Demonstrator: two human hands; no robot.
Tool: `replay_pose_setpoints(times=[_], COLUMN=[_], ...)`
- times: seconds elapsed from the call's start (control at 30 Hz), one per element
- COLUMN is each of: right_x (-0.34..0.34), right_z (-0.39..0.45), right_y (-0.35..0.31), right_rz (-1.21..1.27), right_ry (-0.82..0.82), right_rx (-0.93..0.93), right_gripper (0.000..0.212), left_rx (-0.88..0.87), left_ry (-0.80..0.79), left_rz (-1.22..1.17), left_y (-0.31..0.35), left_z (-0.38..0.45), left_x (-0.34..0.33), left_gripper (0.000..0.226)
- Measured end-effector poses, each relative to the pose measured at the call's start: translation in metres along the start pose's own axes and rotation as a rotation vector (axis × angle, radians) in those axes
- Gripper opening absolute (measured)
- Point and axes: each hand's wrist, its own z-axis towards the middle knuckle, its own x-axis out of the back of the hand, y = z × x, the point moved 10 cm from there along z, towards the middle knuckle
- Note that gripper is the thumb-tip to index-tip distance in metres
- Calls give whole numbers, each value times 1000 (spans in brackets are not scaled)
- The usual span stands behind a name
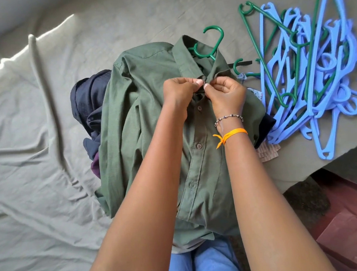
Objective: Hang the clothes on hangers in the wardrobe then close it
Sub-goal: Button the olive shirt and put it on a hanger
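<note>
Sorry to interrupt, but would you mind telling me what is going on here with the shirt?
A person is fastening the top button of a green shirt laid on a bed. The left hand and right hand pinch the placket below the collar. A green hanger is already inside it; spare hangers lie alongside.

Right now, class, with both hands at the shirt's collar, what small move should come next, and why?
Probably finish fastening the top button: the left hand and right hand pinch the green shirt just under its collar, and the green hanger already sits inside the neck.
</note>
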Motion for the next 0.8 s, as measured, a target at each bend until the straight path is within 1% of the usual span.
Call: replay_pose_setpoints(times=[0.13, 0.2, 0.33, 0.43, 0.53, 0.6, 0.67, 0.8], right_x=[1, -1, -5, -3, -3, -6, -7, -5], right_z=[-2, -3, -4, -3, -1, -3, -4, -5], right_y=[-1, -4, -5, -9, -12, -16, -18, -17], right_rz=[5, -13, 71, -18, -56, -80, -116, -178], right_ry=[-6, -36, -116, -101, -71, -76, -81, -105], right_rx=[-1, 8, -23, 30, 66, 103, 141, 139], right_gripper=[25, 25, 21, 23, 27, 26, 23, 28], left_rx=[3, 9, 7, -9, 19, 1, -48, -87], left_ry=[30, 30, 20, -8, -35, -43, -15, 118], left_rz=[23, 4, 8, 35, 95, 136, 176, 265], left_y=[-5, -6, -3, 1, 2, 4, 8, 6], left_z=[2, 2, 3, 2, -2, -2, -1, 6], left_x=[2, 3, 4, 3, 5, 5, 7, 13], left_gripper=[19, 18, 19, 22, 16, 19, 19, 27])
